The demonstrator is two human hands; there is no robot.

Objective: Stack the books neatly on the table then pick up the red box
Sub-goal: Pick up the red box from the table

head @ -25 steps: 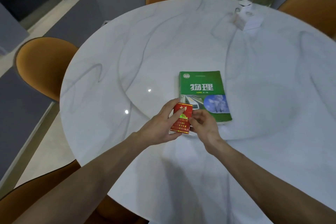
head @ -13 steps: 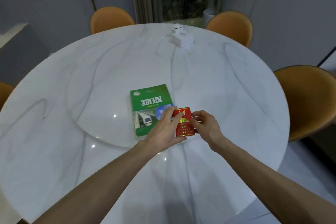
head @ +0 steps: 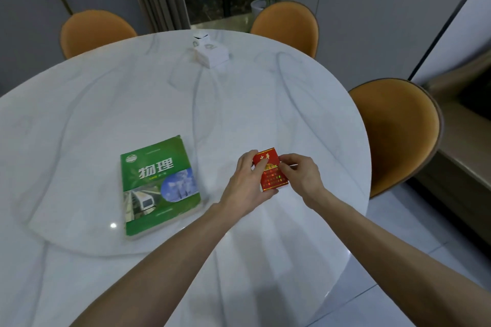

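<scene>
- The red box (head: 270,172) is held above the white marble table (head: 132,103), clamped between both hands, its printed face toward the camera and its top tilted slightly to the left.
- The left hand (head: 245,186) wraps the box's left edge and lower corner, with the thumb lying across the front.
- The right hand (head: 300,174) pinches the box's right edge, fingers curled in on it.
- Both bare forearms reach in from the 6 o'clock side of the frame and meet at the box, which sits just right of the frame's center.
- The green book (head: 159,186) lies flat on the table at about 9 o'clock from the box, well apart from the hands; its cover faces up and shows a train and a round picture of sky. More pages or books show under it at the lower edge, but how many I cannot tell.
- A white box (head: 211,54) stands at the far side of the table, at 12 o'clock, with a smaller white thing on top of it.
- Orange chairs stand around the table: one at 11 o'clock (head: 95,32), one at 1 o'clock (head: 287,26), one at 3 o'clock (head: 396,133).
</scene>
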